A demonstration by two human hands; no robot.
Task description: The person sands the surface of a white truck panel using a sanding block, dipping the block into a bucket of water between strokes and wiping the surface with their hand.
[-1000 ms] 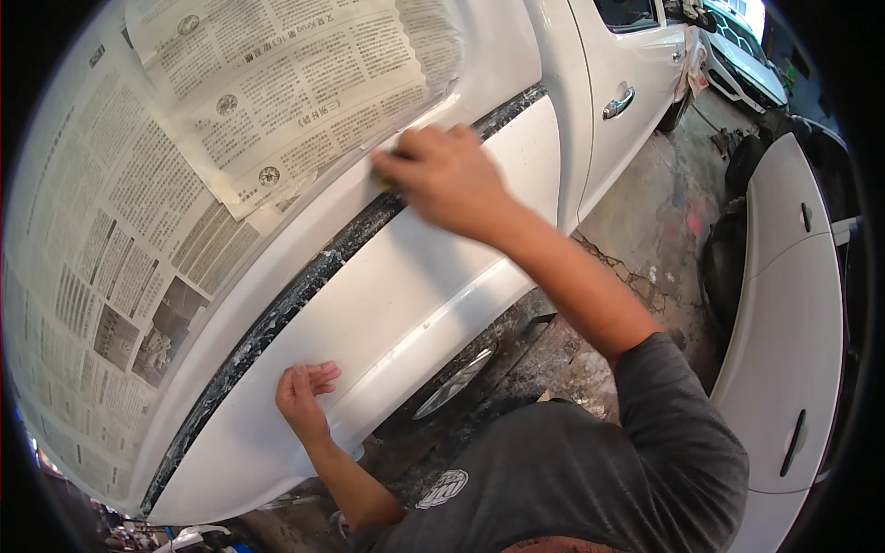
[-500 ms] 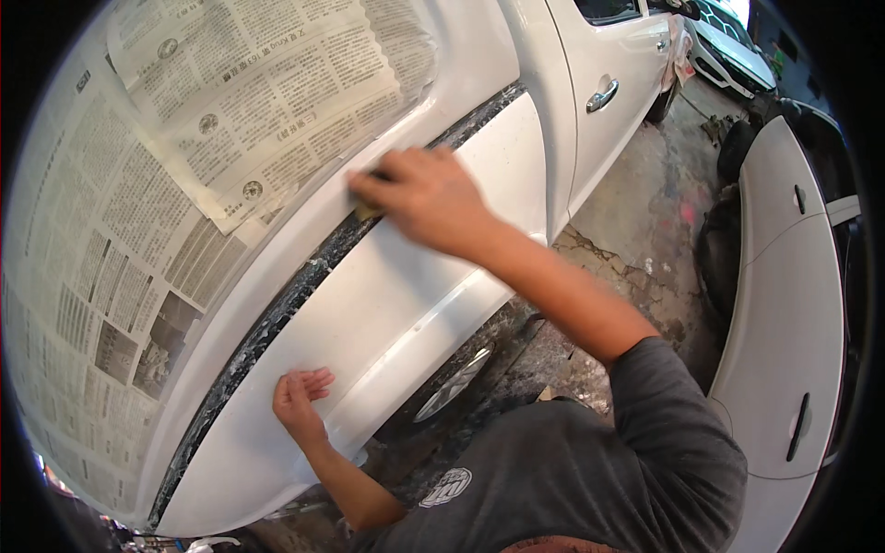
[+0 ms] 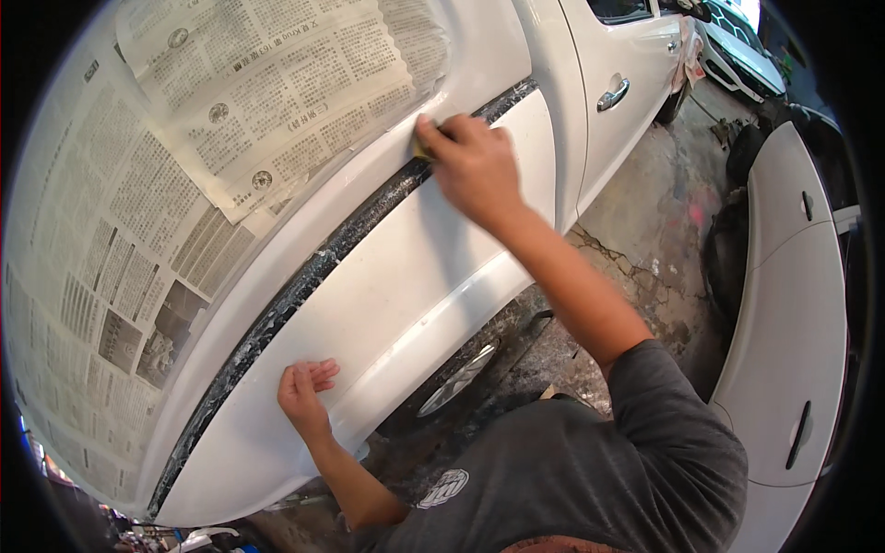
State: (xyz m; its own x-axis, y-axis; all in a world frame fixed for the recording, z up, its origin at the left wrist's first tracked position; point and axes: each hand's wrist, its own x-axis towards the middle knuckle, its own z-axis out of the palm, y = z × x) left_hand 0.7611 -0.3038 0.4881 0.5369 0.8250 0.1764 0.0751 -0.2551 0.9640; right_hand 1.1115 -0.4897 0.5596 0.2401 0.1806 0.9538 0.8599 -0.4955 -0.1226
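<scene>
My right hand [image 3: 479, 170] grips a small sanding pad or sponge [image 3: 422, 149], dark with a yellowish side and mostly covered by my fingers. It is at the dark, white-smeared strip [image 3: 313, 274] that runs along the top edge of a white vehicle's side panel [image 3: 387, 286]. Lower down, by the same panel, my left hand [image 3: 302, 387] is empty with its fingers loosely bent. Whether it touches the panel I cannot tell. Above the strip, newspaper sheets [image 3: 304, 83] are stuck over the vehicle's upper surface.
A wheel [image 3: 456, 380] shows under the panel, close to my body. Farther along the vehicle is a door with a chrome handle [image 3: 612, 95]. On the right, across the cracked concrete floor [image 3: 636, 212], stands another light-coloured car [image 3: 784, 304]. A further car [image 3: 737, 51] is at the far right.
My right hand has slid up and to the right along the dark strip with the pad. My left hand stays at nearly the same spot, and the whole view has shifted slightly.
</scene>
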